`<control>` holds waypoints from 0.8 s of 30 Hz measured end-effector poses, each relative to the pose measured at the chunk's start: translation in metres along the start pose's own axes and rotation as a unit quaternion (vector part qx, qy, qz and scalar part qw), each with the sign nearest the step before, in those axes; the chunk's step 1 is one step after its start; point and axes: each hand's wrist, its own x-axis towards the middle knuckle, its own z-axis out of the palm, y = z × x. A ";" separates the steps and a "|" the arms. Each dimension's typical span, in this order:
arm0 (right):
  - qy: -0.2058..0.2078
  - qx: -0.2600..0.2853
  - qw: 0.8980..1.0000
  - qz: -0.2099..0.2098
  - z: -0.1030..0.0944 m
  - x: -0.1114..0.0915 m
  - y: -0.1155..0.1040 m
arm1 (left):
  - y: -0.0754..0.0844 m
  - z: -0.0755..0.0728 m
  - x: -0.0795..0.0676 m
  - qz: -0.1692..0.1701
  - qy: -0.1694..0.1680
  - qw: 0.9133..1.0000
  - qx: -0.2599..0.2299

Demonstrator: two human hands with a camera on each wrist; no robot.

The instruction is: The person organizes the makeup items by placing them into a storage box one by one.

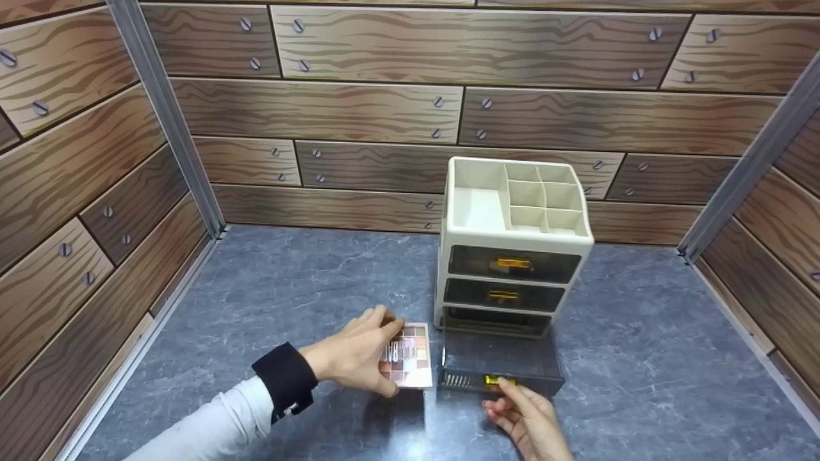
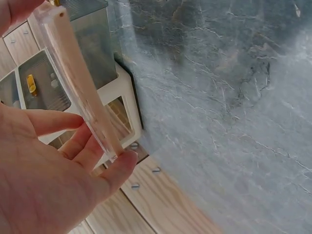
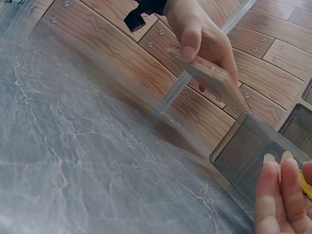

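Note:
My left hand [image 1: 359, 352] grips an eyeshadow palette [image 1: 416, 358] by its edges, with a grid of pink and brown squares on its face. In the left wrist view the palette [image 2: 78, 73] is seen edge-on, between thumb and fingers. It is held above the tabletop, just left of the pulled-out bottom drawer [image 1: 503, 352], a clear dark one. At that drawer's front, my right hand [image 1: 528, 419] pinches the yellow handle [image 1: 492, 380]. The right wrist view shows the fingertips against the handle [image 3: 306, 184], partly hidden. No contents can be made out in the drawer.
A cream desktop organizer [image 1: 519, 238] has an open compartment tray on top and two upper drawers [image 1: 474, 262] pushed in. It stands on a grey marbled tabletop [image 1: 307, 269]. Wood-patterned panels [image 1: 359, 109] enclose the back and sides, with metal posts [image 1: 170, 115] at the corners.

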 end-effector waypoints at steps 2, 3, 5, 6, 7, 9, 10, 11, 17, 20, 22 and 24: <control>-0.002 -0.001 1.000 0.002 0.000 0.000 0.000 | 0.001 0.001 0.001 0.001 0.003 1.000 -0.001; -0.003 -0.001 1.000 0.003 0.000 0.000 0.000 | 0.001 0.001 0.001 0.002 0.005 1.000 -0.004; -0.003 -0.005 1.000 0.004 -0.001 0.000 0.001 | 0.002 0.002 0.003 0.004 0.010 1.000 -0.009; -0.002 -0.006 1.000 0.004 -0.001 -0.001 0.000 | 0.003 0.002 0.004 0.005 0.014 1.000 -0.011; 0.001 -0.007 1.000 0.003 -0.001 -0.001 0.000 | 0.004 0.002 0.005 0.004 0.018 1.000 -0.012; 0.008 -0.010 1.000 0.002 -0.001 0.000 0.000 | 0.006 0.003 0.008 0.003 0.025 1.000 -0.015; 0.012 -0.011 1.000 0.002 0.000 0.000 0.000 | 0.007 0.003 0.010 0.003 0.028 0.999 -0.014; 0.016 -0.011 1.000 0.002 0.000 0.000 0.000 | 0.008 0.003 0.011 0.002 0.032 0.999 -0.013; 0.013 -0.004 1.000 0.001 0.002 0.000 -0.001 | 0.016 0.005 0.021 0.012 0.040 0.999 -0.002; 0.004 -0.001 1.000 -0.001 0.002 0.000 -0.001 | 0.020 0.005 0.026 0.019 0.042 0.999 -0.004; 0.003 0.000 1.000 -0.003 0.002 0.000 -0.001 | 0.022 0.006 0.029 0.022 0.045 0.999 -0.005; 0.005 0.000 1.000 -0.001 0.002 -0.001 -0.001 | 0.024 0.008 0.032 0.022 0.047 0.999 -0.006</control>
